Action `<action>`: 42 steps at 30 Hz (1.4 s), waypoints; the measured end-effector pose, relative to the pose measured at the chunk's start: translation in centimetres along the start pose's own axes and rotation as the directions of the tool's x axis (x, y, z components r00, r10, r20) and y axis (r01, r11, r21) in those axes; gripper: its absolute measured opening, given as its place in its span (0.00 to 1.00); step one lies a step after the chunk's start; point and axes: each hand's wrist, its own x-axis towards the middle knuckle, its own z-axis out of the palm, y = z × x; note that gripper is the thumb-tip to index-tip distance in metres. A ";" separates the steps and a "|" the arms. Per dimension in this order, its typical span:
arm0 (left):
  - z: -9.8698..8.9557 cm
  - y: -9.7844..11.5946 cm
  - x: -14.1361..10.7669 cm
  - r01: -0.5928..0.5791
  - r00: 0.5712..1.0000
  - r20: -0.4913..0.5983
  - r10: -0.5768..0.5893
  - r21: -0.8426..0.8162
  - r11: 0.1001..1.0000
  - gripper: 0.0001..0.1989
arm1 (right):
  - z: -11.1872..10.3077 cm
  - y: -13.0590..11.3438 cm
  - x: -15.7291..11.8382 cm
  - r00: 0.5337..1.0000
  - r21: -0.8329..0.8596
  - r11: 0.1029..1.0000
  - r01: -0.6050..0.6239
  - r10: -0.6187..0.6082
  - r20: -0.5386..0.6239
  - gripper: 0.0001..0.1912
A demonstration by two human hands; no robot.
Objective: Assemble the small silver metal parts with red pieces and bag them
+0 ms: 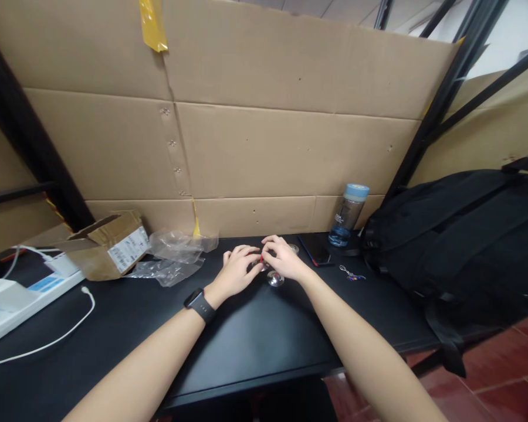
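Observation:
At the middle of the black table my left hand [236, 272] and my right hand [283, 258] meet, fingers bent and fingertips together. Between their fingertips shows a small red piece [261, 258], pinched by my right hand. Beneath it is a shiny metal part, mostly covered by fingers. My left thumb and fingers close in from the other side, and what they grip is hidden. A round, shiny silver dome [275, 279] lies on the table just below my right hand. Another round shiny piece [294, 248] sits partly hidden behind that hand.
An open cardboard box [99, 261] and clear plastic bags [169, 266] lie left, near a white power strip [39, 299] with a cable. On the right are a phone [317, 251], a keychain [352, 274], a water bottle [347, 217] and a black backpack [457, 234]. Cardboard walls the back.

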 end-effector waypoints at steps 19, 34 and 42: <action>-3.0 -3.7 0.0 0.175 0.984 -0.084 -0.156 0.328 0.928 0.12 | -2.1 5.3 0.0 0.966 -0.343 0.906 -0.247 0.258 -0.012 0.07; -4.2 -8.6 -0.8 0.254 0.967 -0.092 -0.237 0.357 0.899 0.14 | -3.2 1.9 -0.3 0.975 -0.031 0.999 0.007 0.000 0.222 0.09; -3.5 -6.6 -0.5 0.260 0.964 -0.142 -0.223 0.362 0.895 0.21 | -3.4 3.3 -0.2 0.967 -0.077 0.997 0.015 0.005 0.255 0.14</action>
